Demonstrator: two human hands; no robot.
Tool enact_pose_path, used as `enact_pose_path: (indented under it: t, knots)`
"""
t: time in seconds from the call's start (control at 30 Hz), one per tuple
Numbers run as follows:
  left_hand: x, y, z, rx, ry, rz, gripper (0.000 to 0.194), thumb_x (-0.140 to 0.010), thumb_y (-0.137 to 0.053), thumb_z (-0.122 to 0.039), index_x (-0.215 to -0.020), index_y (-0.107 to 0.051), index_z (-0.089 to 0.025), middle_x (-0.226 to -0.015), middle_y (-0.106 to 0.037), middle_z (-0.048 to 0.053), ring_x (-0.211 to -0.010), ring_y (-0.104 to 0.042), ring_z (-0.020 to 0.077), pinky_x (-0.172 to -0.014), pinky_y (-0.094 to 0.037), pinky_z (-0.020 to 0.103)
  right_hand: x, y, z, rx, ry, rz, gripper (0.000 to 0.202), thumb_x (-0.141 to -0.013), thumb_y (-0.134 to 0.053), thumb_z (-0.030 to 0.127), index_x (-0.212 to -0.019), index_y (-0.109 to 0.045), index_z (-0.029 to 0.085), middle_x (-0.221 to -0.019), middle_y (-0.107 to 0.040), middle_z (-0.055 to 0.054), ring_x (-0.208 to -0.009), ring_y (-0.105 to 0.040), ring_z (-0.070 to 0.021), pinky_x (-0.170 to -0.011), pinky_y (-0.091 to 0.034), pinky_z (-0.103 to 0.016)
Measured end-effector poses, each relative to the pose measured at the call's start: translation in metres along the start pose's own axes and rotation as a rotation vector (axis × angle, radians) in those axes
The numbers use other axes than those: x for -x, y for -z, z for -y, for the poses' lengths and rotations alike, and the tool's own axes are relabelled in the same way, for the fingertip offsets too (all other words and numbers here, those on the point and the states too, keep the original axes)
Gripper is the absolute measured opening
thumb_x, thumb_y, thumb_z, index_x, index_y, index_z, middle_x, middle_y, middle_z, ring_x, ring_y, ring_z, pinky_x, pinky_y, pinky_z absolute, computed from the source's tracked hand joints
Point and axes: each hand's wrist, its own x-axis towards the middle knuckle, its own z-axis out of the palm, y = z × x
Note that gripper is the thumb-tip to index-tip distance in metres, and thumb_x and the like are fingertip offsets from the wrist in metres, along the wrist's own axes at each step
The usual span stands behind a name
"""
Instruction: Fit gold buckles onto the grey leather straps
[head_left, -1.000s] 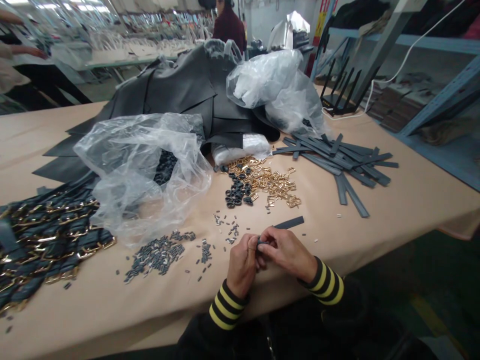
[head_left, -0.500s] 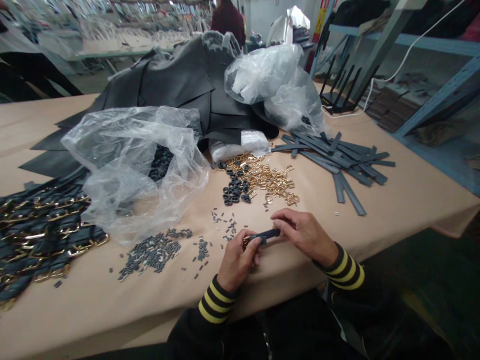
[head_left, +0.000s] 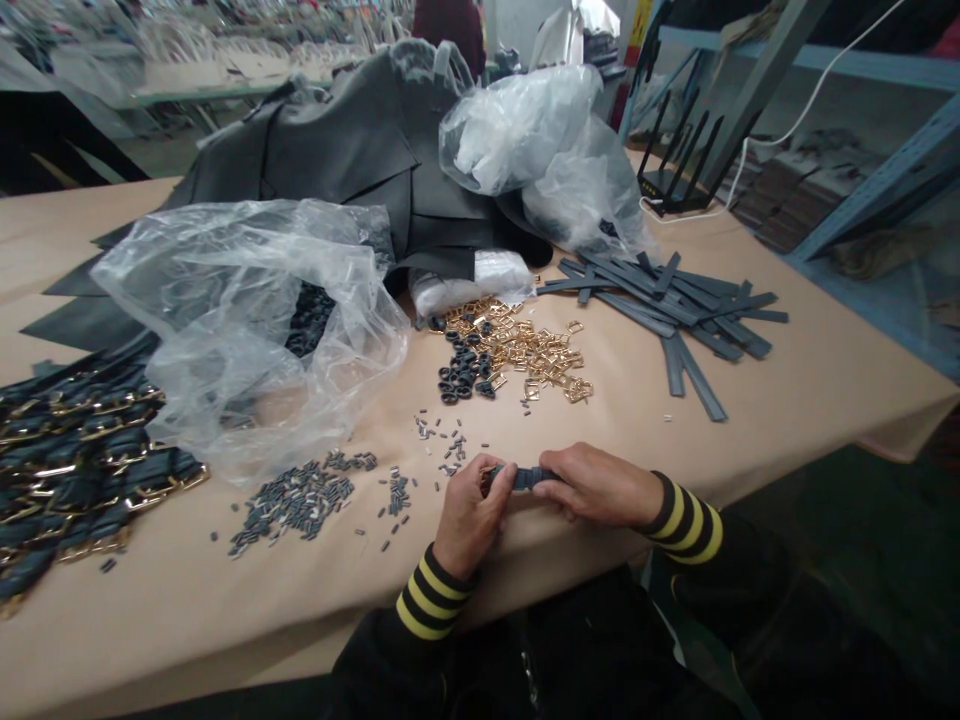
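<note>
A dark strap (head_left: 529,477) stretches between my two hands above the table's front edge. My left hand (head_left: 474,512) pinches its left end, where a bit of gold metal shows. The fingers of my right hand (head_left: 596,484) are wrapped round its right end. Beyond my hands lie a pile of gold buckles (head_left: 544,355) and a cluster of small black loops (head_left: 463,368). Small dark clips (head_left: 296,503) are heaped to the left of my left hand, with smaller groups scattered nearer to it.
Flat dark strips (head_left: 675,300) lie at the right back. A clear plastic bag (head_left: 247,300) and finished-looking buckled straps (head_left: 82,450) are on the left. Behind stand black sheets (head_left: 330,140), another plastic bag (head_left: 525,130) and a router (head_left: 675,185) with a white cable.
My right hand has closed round the strap's right end, its fingers now lower and further round it. The whole view has shifted slightly.
</note>
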Motion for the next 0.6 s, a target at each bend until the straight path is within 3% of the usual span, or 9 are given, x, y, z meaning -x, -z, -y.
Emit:
enact_pose_path:
  t: [0.13,0.33,0.6]
  knots:
    - [-0.001,-0.003,0.005,-0.032,-0.029,-0.118,0.019,-0.075,-0.052,-0.036,-0.068,-0.054,-0.018,-0.038,-0.043,-0.007,-0.032,-0.039,0.0081,-0.036,-0.031,0.019,-0.004,-0.003,0.007,-0.024,0.018,-0.03,0.017,-0.082,-0.048,0.022,-0.067,-0.052,0.014,-0.058,-0.058,-0.003,-0.053,-0.052,-0.0108,-0.052,-0.033,-0.021]
    - [0.0,-0.01,0.006,-0.097,-0.051,-0.223,0.022,-0.075,-0.051,-0.037,-0.063,-0.051,-0.019,-0.039,-0.042,-0.006,-0.035,-0.039,0.0084,-0.037,-0.031,0.019,-0.001,0.0,0.008,-0.08,0.09,0.067,0.023,-0.085,-0.038,0.016,-0.064,-0.049,0.014,-0.057,-0.053,-0.001,-0.05,-0.045,-0.0087,-0.052,-0.032,-0.02]
    - [-0.001,-0.016,0.008,-0.228,-0.116,-0.286,0.019,-0.075,-0.051,-0.035,-0.064,-0.051,-0.019,-0.045,-0.049,-0.004,-0.041,-0.046,0.0097,-0.043,-0.034,0.019,-0.004,-0.007,0.003,-0.044,0.097,-0.054,0.023,-0.084,-0.04,0.019,-0.064,-0.051,0.013,-0.057,-0.049,0.0,-0.051,-0.04,-0.0087,-0.051,-0.029,-0.02]
